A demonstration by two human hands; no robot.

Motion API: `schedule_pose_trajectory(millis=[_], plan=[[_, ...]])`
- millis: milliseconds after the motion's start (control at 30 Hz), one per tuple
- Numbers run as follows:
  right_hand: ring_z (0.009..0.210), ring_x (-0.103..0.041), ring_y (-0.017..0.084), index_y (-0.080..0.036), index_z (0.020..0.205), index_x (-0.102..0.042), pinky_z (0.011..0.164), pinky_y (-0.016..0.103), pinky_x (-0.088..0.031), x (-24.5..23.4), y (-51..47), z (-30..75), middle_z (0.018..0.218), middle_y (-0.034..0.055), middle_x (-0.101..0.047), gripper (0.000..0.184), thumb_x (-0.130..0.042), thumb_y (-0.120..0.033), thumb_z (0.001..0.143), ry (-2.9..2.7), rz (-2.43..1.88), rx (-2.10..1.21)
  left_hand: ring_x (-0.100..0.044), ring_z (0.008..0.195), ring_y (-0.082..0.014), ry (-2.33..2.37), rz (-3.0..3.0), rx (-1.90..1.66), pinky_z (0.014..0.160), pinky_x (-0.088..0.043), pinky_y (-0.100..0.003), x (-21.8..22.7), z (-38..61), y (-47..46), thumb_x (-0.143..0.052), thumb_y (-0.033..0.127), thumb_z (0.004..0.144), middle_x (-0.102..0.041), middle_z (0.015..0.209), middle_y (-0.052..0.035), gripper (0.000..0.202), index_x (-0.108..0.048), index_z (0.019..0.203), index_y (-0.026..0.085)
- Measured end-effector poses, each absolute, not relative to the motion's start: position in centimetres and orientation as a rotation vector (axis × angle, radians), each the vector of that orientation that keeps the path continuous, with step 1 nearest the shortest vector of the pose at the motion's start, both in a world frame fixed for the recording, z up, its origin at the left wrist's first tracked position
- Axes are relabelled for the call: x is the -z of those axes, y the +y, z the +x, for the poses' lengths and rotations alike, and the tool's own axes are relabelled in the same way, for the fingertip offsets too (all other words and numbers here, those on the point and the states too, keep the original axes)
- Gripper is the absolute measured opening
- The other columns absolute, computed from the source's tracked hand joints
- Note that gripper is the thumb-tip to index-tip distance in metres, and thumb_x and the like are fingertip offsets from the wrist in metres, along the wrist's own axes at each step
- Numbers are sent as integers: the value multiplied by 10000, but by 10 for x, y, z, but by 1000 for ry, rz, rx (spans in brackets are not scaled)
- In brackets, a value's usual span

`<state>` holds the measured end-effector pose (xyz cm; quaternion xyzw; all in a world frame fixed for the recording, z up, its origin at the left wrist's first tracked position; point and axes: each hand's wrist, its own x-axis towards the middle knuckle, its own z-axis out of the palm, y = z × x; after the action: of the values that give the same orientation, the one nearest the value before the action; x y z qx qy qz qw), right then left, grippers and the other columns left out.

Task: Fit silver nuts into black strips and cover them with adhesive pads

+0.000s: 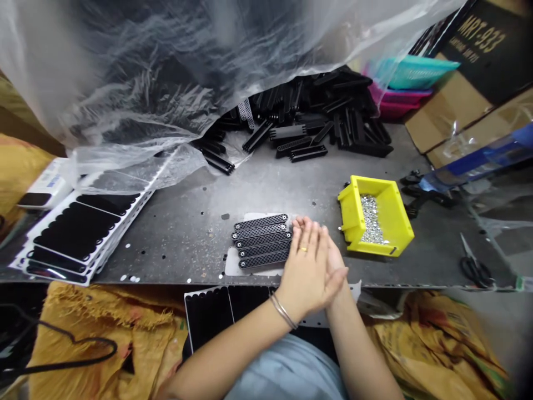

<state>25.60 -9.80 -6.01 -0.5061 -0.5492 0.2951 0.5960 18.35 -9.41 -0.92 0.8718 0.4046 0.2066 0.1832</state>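
Black mesh-textured plastic strips (262,241) just beside open, empty, overlapping hands (310,272).

Left of the yellow plastic bin (395,222), black strips (261,241) show a diamond mesh pattern; inside it lie silver studs (370,220); behind it sit a teal basket (416,72) and a magenta basket (397,103).

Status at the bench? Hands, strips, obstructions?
Left hand lying over right hand, nothing visible held. Fingertips at five black perforated strips on white backing. Yellow bin of silver parts close to the right, not touching.
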Motion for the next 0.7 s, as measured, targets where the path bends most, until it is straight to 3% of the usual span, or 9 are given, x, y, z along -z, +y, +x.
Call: schedule_pose_trajectory(millis=[67, 133, 233, 300, 367, 433, 567, 633, 700], plan=[[1461, -507, 291, -309, 1665, -229, 1054, 585, -552, 47, -100, 272, 1612, 134, -465, 661, -147, -565, 1061, -1251, -1121, -704, -183, 1617, -309, 954, 2481, -645, 1324, -209, -517, -4, 185, -97, -345, 454, 1063, -304, 1691, -203, 725, -237, 1627, 11], [1276, -663, 284, -307, 1505, -541, 1005, 529, -589, 24, -90, 305, 1400, 127, -661, 536, -326, -521, 1064, -1252, -1139, -775, -298, 1586, -252, 785, 2461, -753, 1305, -295, -464, -15, 169, -107, -389, 340, 1055, -435, 1638, -156, 625, -305, 1613, 69], [1263, -655, 281, -234, 1374, -643, 1134, 562, -478, -12, -68, 365, 1338, 126, -673, 466, -360, -460, 1082, -1035, -1202, -497, -616, 1336, -204, 781, 2290, -904, 1152, -507, -396, -17, 122, -125, -509, 183, 1002, -706, 1358, -99, 475, -522, 1477, 187], [1343, -585, 320, -215, 1352, -664, 1176, 592, -393, -29, -64, 391, 1377, 140, -648, 424, -443, -434, 1064, -1157, -1428, -247, -716, 1129, -201, 944, 2176, -923, 1002, -592, -367, -11, 87, -135, -536, 116, 980, -762, 1184, -82, 395, -624, 1348, 230], [1400, -511, 355, -241, 1359, -662, 1173, 620, -335, -35, -76, 395, 1416, 135, -623, 378, -543, -389, 1032, -1451, -1637, -8, -733, 1033, -203, 1113, 2113, -926, 919, -610, -346, -3, 57, -144, -553, 94, 974, -764, 1103, -77, 326, -675, 1239, 239], [1312, -565, 338, -276, 1326, -668, 1107, 578, -373, -30, -101, 380, 1327, 108, -672, 329, -604, -342, 1009, -1838, -1664, 59, -733, 997, -196, 1227, 2069, -939, 898, -605, -336, 3, 39, -152, -567, 89, 972, -758, 1070, -64, 297, -686, 1194, 246], [905, -663, 209, -237, 1251, -661, 864, 385, -438, -10, -153, 338, 963, 30, -739, 243, -536, -228, 1042, -2344, -1428, -319, -706, 1101, -203, 1202, 2058, -883, 972, -575, -363, 6, 48, -160, -581, 127, 990, -740, 1182, -79, 323, -647, 1284, 245], [896, -659, 185, -216, 1206, -668, 854, 359, -425, -9, -168, 330, 959, 26, -737, 249, -485, -158, 1047, -2353, -1281, -429, -672, 1181, -235, 1115, 2099, -792, 1020, -544, -415, 6, 65, -158, -614, 207, 999, -718, 1270, -108, 381, -594, 1379, 223], [962, -667, 177, -222, 1178, -683, 927, 373, -415, -16, -173, 330, 1020, 31, -741, 276, -473, -112, 1037, -2304, -1190, -435, -682, 1099, -234, 1069, 2109, -734, 988, -522, -428, 3, 81, -155, -622, 271, 1012, -748, 1192, -88, 306, -635, 1313, 217]])
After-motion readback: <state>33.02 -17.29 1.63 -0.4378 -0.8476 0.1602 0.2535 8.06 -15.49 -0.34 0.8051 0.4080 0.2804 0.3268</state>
